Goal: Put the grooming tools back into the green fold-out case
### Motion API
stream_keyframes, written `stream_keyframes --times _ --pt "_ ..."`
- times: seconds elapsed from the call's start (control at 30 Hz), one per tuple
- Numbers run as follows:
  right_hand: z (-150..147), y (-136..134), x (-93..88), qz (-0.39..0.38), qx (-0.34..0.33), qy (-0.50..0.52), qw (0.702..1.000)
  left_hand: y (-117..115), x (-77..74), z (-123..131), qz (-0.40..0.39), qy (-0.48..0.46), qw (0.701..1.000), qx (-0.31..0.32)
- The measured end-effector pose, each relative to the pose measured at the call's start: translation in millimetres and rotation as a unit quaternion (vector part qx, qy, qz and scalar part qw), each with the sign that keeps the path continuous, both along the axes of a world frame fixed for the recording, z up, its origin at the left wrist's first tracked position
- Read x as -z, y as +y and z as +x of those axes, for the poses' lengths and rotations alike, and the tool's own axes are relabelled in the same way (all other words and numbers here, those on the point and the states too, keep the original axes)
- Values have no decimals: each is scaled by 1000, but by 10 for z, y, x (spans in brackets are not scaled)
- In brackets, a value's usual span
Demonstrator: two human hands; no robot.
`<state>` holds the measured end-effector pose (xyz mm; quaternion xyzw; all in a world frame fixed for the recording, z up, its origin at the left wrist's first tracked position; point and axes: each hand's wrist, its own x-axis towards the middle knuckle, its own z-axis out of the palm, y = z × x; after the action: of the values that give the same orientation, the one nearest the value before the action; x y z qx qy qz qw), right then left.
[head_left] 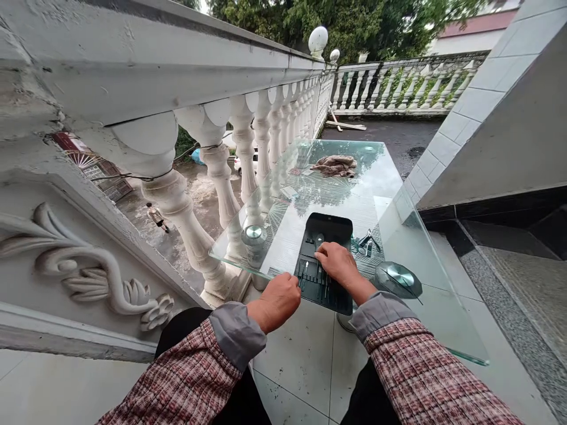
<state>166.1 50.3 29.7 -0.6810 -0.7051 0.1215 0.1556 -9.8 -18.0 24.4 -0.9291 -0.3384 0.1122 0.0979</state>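
Observation:
A black case [330, 227] lies open on the glass table [398, 236], with several slim metal tools [315, 271] in its slots. My left hand [281, 298] is closed at the case's left edge; what its fingers pinch, if anything, is too small to make out. Over the upper middle of the case, my right hand [339, 262] has its fingers pressed together near a small round shiny piece [319, 238]. Its fingertips hide whatever they may grip. Just right of the case lie small metal clippers [368, 241] and other little pieces.
A crumpled brown cloth [335, 166] rests at the table's far end. Round metal discs [398, 275] mark the table supports. A white balustrade [177, 195] runs along the left, and a tiled wall [469, 112] stands at the right. A person [156, 216] is far below.

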Motion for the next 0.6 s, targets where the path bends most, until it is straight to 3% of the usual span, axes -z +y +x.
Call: stream_keyframes --times 0.6 --pt "29 -133 8 68 -138 -75 985 26 94 -1 7 -20 1000 20"
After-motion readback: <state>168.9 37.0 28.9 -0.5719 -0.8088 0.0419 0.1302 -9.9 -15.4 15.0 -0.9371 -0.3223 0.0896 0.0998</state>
